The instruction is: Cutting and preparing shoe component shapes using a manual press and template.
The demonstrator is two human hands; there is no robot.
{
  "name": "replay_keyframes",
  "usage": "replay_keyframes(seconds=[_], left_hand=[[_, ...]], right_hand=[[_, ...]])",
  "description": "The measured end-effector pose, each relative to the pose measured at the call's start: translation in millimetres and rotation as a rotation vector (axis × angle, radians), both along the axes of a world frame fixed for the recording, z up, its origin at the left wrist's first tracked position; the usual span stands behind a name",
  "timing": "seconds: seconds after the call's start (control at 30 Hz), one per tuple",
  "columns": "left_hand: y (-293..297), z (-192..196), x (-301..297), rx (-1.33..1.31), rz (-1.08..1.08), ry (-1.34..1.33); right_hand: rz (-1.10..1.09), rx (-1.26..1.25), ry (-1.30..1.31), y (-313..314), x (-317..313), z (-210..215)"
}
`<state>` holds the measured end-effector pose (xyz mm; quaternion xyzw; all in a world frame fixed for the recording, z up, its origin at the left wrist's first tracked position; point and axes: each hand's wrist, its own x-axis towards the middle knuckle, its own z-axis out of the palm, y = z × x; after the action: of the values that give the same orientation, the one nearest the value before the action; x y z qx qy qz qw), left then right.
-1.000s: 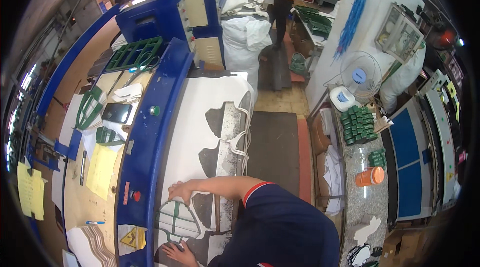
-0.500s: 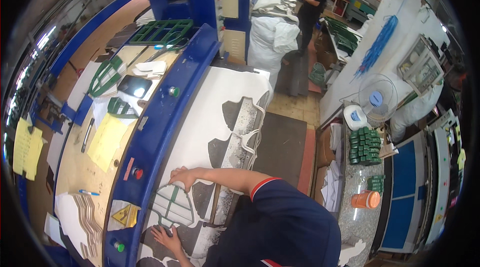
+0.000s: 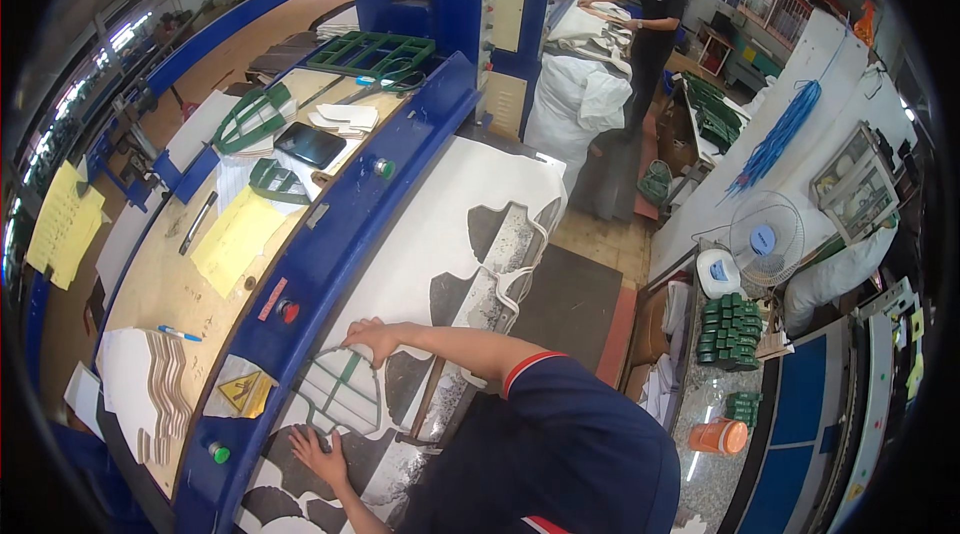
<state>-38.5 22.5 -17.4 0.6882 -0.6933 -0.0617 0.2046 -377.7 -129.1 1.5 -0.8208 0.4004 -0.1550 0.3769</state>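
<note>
A cutting die with a pale rim and green crossbars lies on a white sheet of material on the machine bed. My right hand is curled over the die's far corner, gripping its edge. Beside the die's near edge, my left hand rests with fingers spread on a dark grey patch, holding nothing. Dark shapes show where the sheet has gaps, along its right side and around my left hand. A metal bar lies to the right of the die.
A blue machine beam with buttons runs along the left. Behind it, a wooden table holds stacked cut pieces, yellow paper, a phone and green dies. Right, a counter carries green blocks and an orange jar. A co-worker stands far back.
The whole view has shifted a little. My right hand stays on the die, while my left sits slightly farther from its near edge. The co-worker now reaches down to the pile.
</note>
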Motion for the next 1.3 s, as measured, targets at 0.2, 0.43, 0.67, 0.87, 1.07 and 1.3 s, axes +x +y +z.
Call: replay_keyframes(seconds=[0.2,0.43,0.67,0.87,1.07,1.3], left_hand=[[1.5,-8.1,4.3,-0.017,0.006,0.017],[-2.0,-6.3,3.0,-0.028,0.001,0.042],[1.0,-5.0,-0.4,-0.017,0.008,0.039],[-3.2,-6.8,2.0,-0.036,0.003,0.063],[-2.2,-3.5,11.7,-0.039,-0.001,0.066],[6.0,5.4,-0.8,-0.175,0.008,0.064]], right_hand=[[0.005,0.004,0.024,1.5,0.9,4.5],[-0.012,-0.003,0.038,1.1,0.2,6.7],[-0.006,-0.009,0.066,2.0,-0.7,2.6],[0.001,0.016,0.085,1.5,-1.4,8.2],[-0.005,-0.022,0.109,0.1,10.2,4.9],[0.061,-0.088,0.002,-7.9,-12.8,-55.2]])
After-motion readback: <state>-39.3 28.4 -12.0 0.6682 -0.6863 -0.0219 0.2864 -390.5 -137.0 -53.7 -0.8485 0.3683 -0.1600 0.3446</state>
